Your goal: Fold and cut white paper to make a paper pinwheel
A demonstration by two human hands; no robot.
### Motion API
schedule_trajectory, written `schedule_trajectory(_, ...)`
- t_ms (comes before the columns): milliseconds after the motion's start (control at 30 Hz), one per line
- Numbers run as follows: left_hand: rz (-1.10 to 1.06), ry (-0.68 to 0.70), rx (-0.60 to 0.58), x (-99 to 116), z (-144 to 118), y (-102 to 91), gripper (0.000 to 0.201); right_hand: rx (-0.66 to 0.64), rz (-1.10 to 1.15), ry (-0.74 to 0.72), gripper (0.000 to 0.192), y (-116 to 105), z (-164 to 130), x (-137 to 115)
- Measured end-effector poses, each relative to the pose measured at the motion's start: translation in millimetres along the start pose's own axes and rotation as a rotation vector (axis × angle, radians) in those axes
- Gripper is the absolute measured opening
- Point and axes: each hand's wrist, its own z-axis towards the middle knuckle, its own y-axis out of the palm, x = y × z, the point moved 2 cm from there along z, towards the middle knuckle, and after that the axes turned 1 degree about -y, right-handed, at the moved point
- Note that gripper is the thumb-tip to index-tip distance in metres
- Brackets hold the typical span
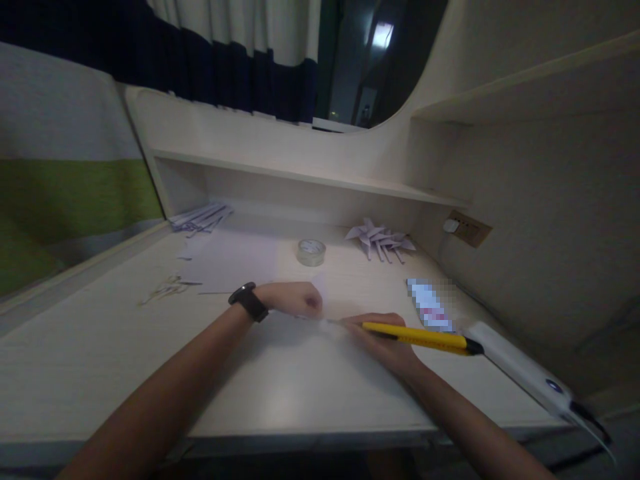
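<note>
My right hand (383, 337) grips a yellow utility knife (425, 338), its blade end pointing left toward my left hand. My left hand (293, 298), a dark watch on its wrist, rests on a pale sheet of paper (235, 257) lying on the white desk (75, 360), fingers curled and pressing down. The knife tip meets the paper just right of the left hand's fingers; the blade itself is too blurred to make out.
A roll of clear tape (311, 252) stands behind my hands. Folded paper pinwheels (381, 240) lie at the back right, paper strips (200, 218) at the back left, small scraps (167, 288) at left. A white device with a cable (525, 370) lies at the right edge.
</note>
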Motion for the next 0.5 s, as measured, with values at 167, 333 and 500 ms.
schedule_trajectory(167, 0.13, 0.11, 0.118, 6.9, -2.6, -2.0, 0.022, -0.079, -0.139, -0.457, 0.022, -4.7, -1.6, -8.9)
schedule_trajectory(333, 0.217, 0.15, 0.184, 10.8, 1.6, 5.8, 0.019, -0.167, -0.23, -0.685, 0.026, -4.4, -2.5, -3.7)
schedule_trajectory(500, 0.249, 0.129, 0.212, 8.5, 5.2, 9.3, 0.02, -0.167, -0.218, -0.537, 0.027, -2.5, -4.1, -5.3)
